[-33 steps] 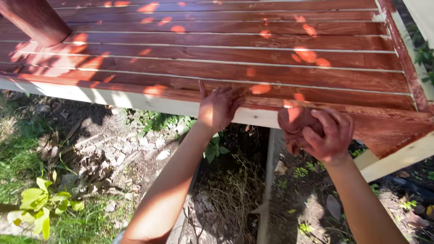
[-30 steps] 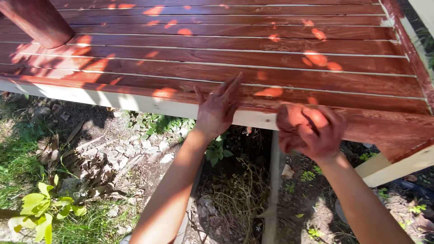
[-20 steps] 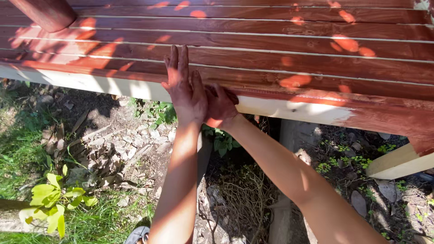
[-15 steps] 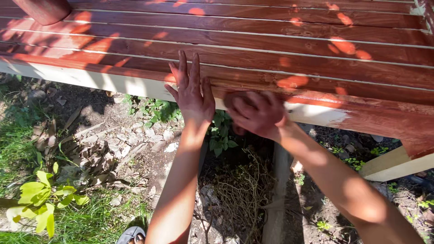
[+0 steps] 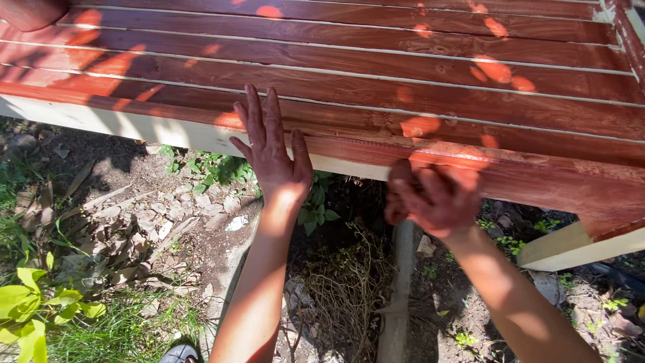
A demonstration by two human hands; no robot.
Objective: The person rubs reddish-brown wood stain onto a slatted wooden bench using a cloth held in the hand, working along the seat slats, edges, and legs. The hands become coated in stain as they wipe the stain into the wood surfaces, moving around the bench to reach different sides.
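A big wooden deck (image 5: 376, 81) fills the top of the view. Its long boards are stained a shiny red-brown, with thin pale gaps between them and spots of sun on top. Along the near side runs a pale, bare wood edge (image 5: 134, 128), not yet red on the left part and red on the right part. I see no boxes, labels or signs anywhere.

The left hand (image 5: 272, 151) lies flat on the near edge of the deck. Its fingers are straight and spread a little, pointing away over the first board. It holds nothing. The arm is stretched out straight from below.

The right hand (image 5: 433, 198) is just under the red edge, to the right of the left hand and apart from it. Its fingers are curled in, and they look stained red. It is blurry, so I cannot tell if it grips something.

Under the deck is dirt with dry leaves (image 5: 121, 235), a clump of dry roots (image 5: 342, 289), small green plants (image 5: 215, 168) and a grey post (image 5: 400, 289) standing between the arms.
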